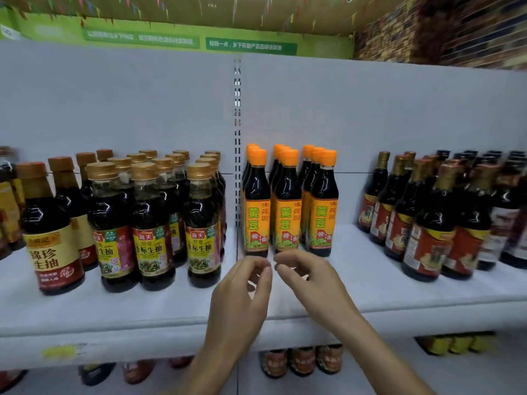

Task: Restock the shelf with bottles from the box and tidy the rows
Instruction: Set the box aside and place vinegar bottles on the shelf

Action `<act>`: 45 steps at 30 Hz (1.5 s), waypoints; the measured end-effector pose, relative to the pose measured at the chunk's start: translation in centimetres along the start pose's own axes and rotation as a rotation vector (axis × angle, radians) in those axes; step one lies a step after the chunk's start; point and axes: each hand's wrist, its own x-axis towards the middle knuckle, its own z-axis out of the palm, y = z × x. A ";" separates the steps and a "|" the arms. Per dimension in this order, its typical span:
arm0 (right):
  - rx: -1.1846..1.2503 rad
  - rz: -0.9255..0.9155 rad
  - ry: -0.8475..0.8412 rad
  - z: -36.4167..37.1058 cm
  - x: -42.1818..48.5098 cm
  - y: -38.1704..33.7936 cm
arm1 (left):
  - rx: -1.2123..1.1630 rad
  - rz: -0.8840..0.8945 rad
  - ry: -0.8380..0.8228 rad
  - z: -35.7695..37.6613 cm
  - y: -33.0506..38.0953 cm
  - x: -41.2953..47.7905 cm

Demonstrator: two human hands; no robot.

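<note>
Standing at nine o'clock on the white shelf [370, 283], the brown-capped bottles [52, 232] with cream-and-red labels make up the far-left group, upright, with the front one nearest the shelf edge. At their three o'clock stand the gold-capped bottles [151, 223], three files running back toward the rear panel, with yellow labels facing forward. A slotted upright strip [237, 138] divides the back panel at twelve o'clock. Just to its right the orange-capped bottles [288, 206] stand in three tight files, several deep, orange labels squared to the front. At six o'clock of these bottles, over the bare front of the shelf, both hands hover. The left hand [242, 289] and the right hand [310, 283] have their fingers [266, 270] loosely curled and narrow, gripping nothing, the tips of the two hands nearly meeting just in front of the bottle bases without touching them. Across a stretch of open shelf, at three o'clock, the red-labelled bottles [427, 226] with gold necks stand in rows, and darker-capped ones behind them are too blurred to read. Beneath the shelf edge, at six o'clock, the tops of the lower-shelf bottles [302, 360] show.
</note>
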 end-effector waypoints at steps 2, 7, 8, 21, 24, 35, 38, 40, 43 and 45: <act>0.018 0.021 0.044 -2.2 -1.6 0.9 | -0.037 0.002 -0.040 1.8 1.6 -1.0; 0.103 0.083 0.118 -8.1 -6.8 3.0 | -0.161 -0.007 -0.167 6.7 6.3 -4.5; 0.112 0.096 0.139 -9.4 -7.9 3.4 | -0.181 -0.005 -0.199 7.8 7.3 -5.3; 0.041 0.306 0.343 -26.1 -23.4 10.1 | -0.444 0.018 -0.596 22.5 21.3 -14.8; 0.011 0.349 0.397 -29.2 -26.4 11.7 | -0.491 0.000 -0.696 25.4 23.7 -16.4; -0.132 0.512 0.632 -38.0 -33.5 18.9 | -0.623 -0.008 -0.983 39.4 28.7 -19.6; -0.126 0.562 0.689 -40.5 -33.8 20.7 | -0.699 -0.019 -1.070 43.2 29.9 -19.6; -0.131 0.584 0.707 -42.1 -33.8 21.9 | -0.721 -0.009 -1.116 45.6 30.5 -19.2; -0.128 0.617 0.732 -43.7 -33.8 23.3 | -0.733 -0.003 -1.190 48.8 30.9 -18.8; -0.126 0.638 0.763 -44.3 -34.1 24.3 | -0.712 0.019 -1.215 50.9 30.9 -18.7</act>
